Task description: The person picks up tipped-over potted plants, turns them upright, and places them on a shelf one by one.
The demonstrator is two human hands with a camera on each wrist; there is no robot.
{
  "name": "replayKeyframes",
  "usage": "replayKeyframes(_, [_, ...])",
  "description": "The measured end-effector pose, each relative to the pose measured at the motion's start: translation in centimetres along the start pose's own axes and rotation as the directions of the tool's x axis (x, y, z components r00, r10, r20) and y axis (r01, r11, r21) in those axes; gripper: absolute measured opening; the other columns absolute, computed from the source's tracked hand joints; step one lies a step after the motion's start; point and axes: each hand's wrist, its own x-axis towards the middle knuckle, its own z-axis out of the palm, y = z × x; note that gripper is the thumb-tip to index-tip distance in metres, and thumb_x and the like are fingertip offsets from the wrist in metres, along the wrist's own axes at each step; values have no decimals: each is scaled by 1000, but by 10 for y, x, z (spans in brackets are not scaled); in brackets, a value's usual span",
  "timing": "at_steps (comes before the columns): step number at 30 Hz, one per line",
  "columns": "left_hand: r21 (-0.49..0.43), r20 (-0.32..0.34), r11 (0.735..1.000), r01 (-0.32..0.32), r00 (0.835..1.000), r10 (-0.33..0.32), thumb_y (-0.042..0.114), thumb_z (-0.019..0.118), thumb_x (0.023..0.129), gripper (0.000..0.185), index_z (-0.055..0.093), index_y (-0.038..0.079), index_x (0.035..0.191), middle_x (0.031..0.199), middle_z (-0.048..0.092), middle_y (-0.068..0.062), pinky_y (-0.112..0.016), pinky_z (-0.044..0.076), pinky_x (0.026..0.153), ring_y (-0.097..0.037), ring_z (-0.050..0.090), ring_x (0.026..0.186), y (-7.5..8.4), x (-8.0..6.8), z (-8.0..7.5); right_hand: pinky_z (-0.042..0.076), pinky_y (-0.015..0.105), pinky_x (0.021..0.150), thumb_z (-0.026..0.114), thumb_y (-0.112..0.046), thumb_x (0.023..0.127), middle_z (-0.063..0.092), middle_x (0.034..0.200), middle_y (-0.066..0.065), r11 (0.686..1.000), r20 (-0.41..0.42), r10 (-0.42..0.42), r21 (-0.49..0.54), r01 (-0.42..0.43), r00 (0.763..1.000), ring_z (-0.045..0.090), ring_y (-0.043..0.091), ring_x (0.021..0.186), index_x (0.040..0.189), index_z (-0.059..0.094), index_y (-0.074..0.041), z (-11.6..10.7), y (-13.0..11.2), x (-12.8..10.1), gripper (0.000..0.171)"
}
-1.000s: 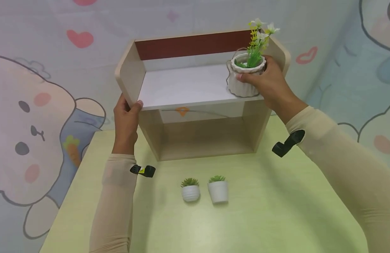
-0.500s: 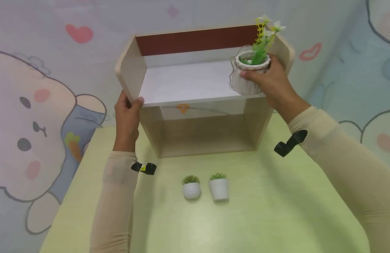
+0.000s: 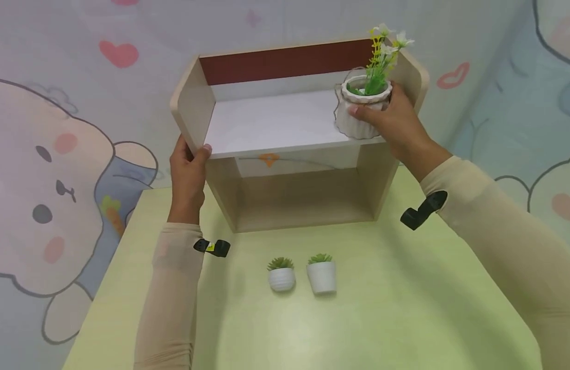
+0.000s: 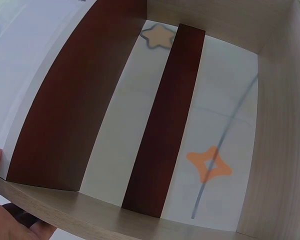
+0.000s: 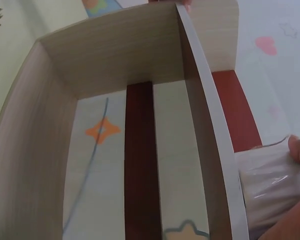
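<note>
- Since half a second ago the flower pot [image 3: 361,114] has been shifting only slightly leftward and down along the upper board, and one second ago it was sitting a touch lower and further left; the left hand has been staying on its corner throughout.
- The right hand [image 3: 393,126] is wrapping its fingers and thumb around the ribbed white flower pot, gripping it from the right side, with the thumb lying across the front near the rim.
- The pot is standing upright on the white upper board of the wooden shelf [image 3: 294,192], at its right end, just inside the right side panel; green stems with white and yellow flowers are rising straight above the gripping fingers.
- In the right wrist view the pot [image 5: 270,182] is showing as a pale ribbed shape beside a fingertip, just past the board's edge.
- The left hand [image 3: 188,172] is clamping the front left corner of the shelf, thumb on top of the board's edge and fingers behind the side panel.
- Below and between the two hands, two small potted plants are standing side by side on the green table [image 3: 405,308]: a round one [image 3: 281,276] and a tapered one [image 3: 321,274], well apart from either grip.
</note>
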Motion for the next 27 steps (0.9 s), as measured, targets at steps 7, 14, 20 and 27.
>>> replayKeyframes(7, [20,-5,1000,3,1000,-3,9,58,103,49,56,23,150,147,57,-6,-52,37,115,-24,52,133,-7,-4,-2,17,35,126,76,-20,97,14,174,-4,994,34,-45,-97,48,998,13,11,157,168,12,-20,0,14,-34,95])
replayKeyframes(14, [22,-11,999,-34,999,34,9,57,103,46,58,22,148,144,58,-6,-52,40,112,-24,54,129,-5,-4,-4,17,44,126,77,-19,96,-2,175,-5,987,71,-93,-122,101,993,2,22,161,170,3,-26,1,28,-83,105])
replayKeyframes(20, [-1,-14,1000,-30,999,30,9,58,102,47,58,21,148,144,58,-8,-53,40,112,-25,54,129,-2,-3,-4,30,53,120,76,-24,97,3,174,2,990,106,-65,-121,77,992,14,33,159,170,0,-19,1,38,-115,105])
replayKeyframes(27, [12,-3,999,-44,999,44,11,60,102,47,59,22,147,143,60,-6,-56,41,111,-25,55,129,-1,-2,-5,27,51,122,68,-21,102,15,169,7,998,151,-61,-23,65,987,19,28,155,169,9,-13,3,55,-136,90])
